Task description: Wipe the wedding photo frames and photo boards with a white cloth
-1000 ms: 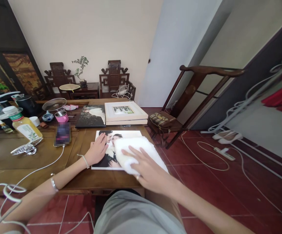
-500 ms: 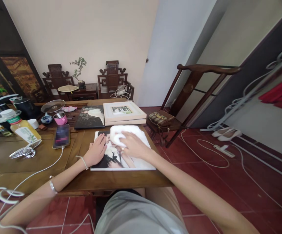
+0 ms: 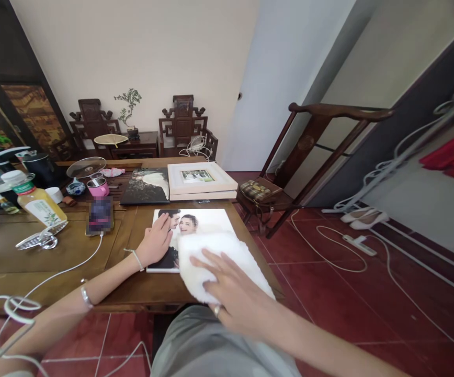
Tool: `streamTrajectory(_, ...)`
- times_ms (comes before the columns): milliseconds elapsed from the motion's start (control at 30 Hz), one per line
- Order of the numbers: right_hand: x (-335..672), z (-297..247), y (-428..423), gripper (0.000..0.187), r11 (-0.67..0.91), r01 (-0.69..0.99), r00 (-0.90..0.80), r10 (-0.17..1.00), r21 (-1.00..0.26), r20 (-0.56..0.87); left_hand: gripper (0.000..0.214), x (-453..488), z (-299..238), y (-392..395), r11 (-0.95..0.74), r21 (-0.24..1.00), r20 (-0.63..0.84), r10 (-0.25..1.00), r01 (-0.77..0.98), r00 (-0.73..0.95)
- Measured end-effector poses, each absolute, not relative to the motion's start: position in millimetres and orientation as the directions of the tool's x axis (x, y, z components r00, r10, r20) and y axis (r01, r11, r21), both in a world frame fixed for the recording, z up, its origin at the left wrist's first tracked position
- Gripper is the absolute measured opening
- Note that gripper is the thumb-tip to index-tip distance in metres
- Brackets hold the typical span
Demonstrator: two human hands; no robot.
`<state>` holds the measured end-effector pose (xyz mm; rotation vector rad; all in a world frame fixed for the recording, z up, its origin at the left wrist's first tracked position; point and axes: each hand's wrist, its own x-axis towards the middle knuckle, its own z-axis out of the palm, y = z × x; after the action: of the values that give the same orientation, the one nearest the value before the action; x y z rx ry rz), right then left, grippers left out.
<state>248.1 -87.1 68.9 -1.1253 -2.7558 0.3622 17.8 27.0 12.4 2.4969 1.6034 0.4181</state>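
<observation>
Relative to the previous frame, my right hand [image 3: 233,293] has drawn the white cloth [image 3: 207,243] from the far edge of the photo panel [image 3: 216,221] to its near edge, fingers spread over the cloth; the panel lies by the near right corner of the table [image 3: 128,294]. My left hand [image 3: 155,246] stays flat on the panel's left part, fingers extended. Leftward, toward the table's far edge, a bottle [image 3: 41,204] holds yellow liquid; the pink cup's [image 3: 100,190] contents I cannot identify.

The one view looks from the wearer's head, forward and down over the desk [image 3: 144,289] — close above the left hand [image 3: 155,245] and right hand [image 3: 233,296] — reaching out to the far wall [image 3: 140,47].
</observation>
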Motion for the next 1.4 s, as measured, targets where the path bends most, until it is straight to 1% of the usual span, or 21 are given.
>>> streamTrajectory(67,248.6,69.8,-95.3,0.027,0.697,0.654,-0.719,0.693,-0.295,0.044,0.049,18.0,12.9,27.0,-0.424,0.270,0.153,0.905,0.864,0.396)
streamTrajectory(167,243.2,69.5,-77.7,0.029,0.676,0.677,-0.691,0.720,-0.291,0.064,0.049,17.5,13.2,26.8,-0.436,0.263,0.148,0.900,0.861,0.411)
streamTrajectory(300,228.4,64.5,-19.6,0.032,0.637,0.742,-0.630,0.769,-0.207,0.107,0.049,15.2,11.1,27.8,-0.456,0.257,0.162,0.889,0.852,0.428)
streamTrajectory(400,218.9,59.3,22.5,0.030,0.633,0.759,-0.608,0.773,-0.152,0.180,0.049,13.5,9.5,29.1,-0.471,0.272,0.179,0.882,0.839,0.437)
streamTrajectory(500,214.8,56.0,41.6,0.030,0.637,0.759,-0.609,0.768,-0.135,0.199,0.049,14.0,10.4,29.2,-0.461,0.288,0.176,0.887,0.839,0.427)
streamTrajectory(600,215.9,55.5,29.1,0.033,0.658,0.739,-0.637,0.752,-0.145,0.168,0.048,16.1,12.9,28.0,-0.424,0.299,0.155,0.905,0.855,0.395)
streamTrajectory(767,226.6,61.8,-40.8,0.039,0.678,0.709,-0.682,0.729,-0.195,0.059,0.048,17.4,12.8,27.1,-0.426,0.291,0.164,0.904,0.857,0.394)
streamTrajectory(867,234.9,68.5,-82.0,0.035,0.707,0.667,-0.724,0.690,-0.236,0.023,0.048,16.2,10.4,27.9,-0.436,0.287,0.169,0.899,0.853,0.403)
streamTrajectory(967,238.8,72.3,-98.7,0.030,0.726,0.639,-0.747,0.665,-0.253,0.023,0.047,14.9,8.3,29.2,-0.441,0.289,0.185,0.897,0.850,0.402)
streamTrajectory(1033,237.3,71.0,-92.1,0.030,0.719,0.645,-0.736,0.675,-0.260,0.042,0.047,14.2,7.8,29.8,-0.449,0.286,0.188,0.893,0.846,0.410)
streamTrajectory(1100,232.9,67.1,-73.5,0.031,0.693,0.675,-0.700,0.710,-0.253,0.074,0.047,13.8,8.3,29.6,-0.461,0.278,0.184,0.887,0.843,0.424)
streamTrajectory(1267,219.1,56.2,-7.2,0.035,0.612,0.771,-0.594,0.791,-0.176,0.147,0.048,14.4,10.9,27.5,-0.458,0.291,0.167,0.889,0.840,0.426)
streamTrajectory(1333,215.3,54.2,12.9,0.035,0.595,0.788,-0.572,0.802,-0.159,0.170,0.047,14.6,10.9,28.7,-0.453,0.325,0.170,0.892,0.830,0.420)
streamTrajectory(1400,212.1,53.4,23.3,0.037,0.598,0.787,-0.574,0.800,-0.150,0.175,0.047,13.9,11.1,32.2,-0.411,0.406,0.177,0.912,0.816,0.371)
